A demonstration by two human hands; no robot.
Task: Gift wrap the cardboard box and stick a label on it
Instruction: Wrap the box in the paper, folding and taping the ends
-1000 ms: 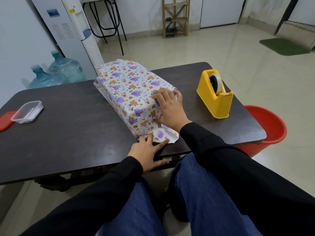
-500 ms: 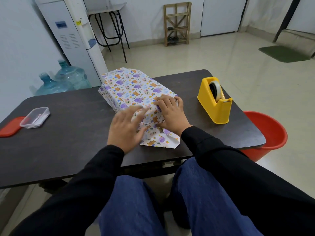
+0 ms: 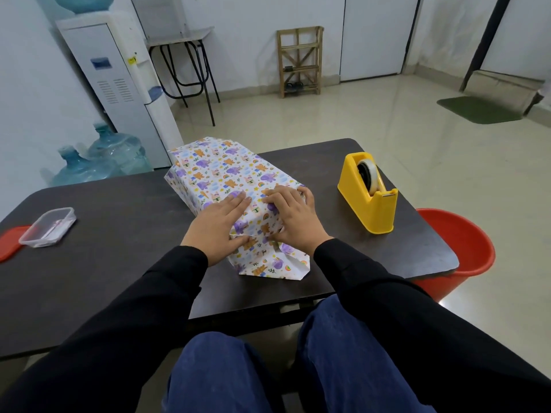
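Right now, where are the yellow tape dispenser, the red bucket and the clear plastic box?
Tape dispenser (image 3: 354, 189): head view, on its yellow left side.
Red bucket (image 3: 465, 234): head view, on its inner wall.
Clear plastic container (image 3: 38, 240): head view, on its near wall.

Matt printed paper (image 3: 220, 174) covers the box; dark, faintly sheened tabletop (image 3: 119, 222); glossy yellow plastic tape dispenser (image 3: 369, 198); clear plastic container (image 3: 47, 226); shiny tiled floor (image 3: 328, 120).

Soft even daylight, wide-angle edge distortion
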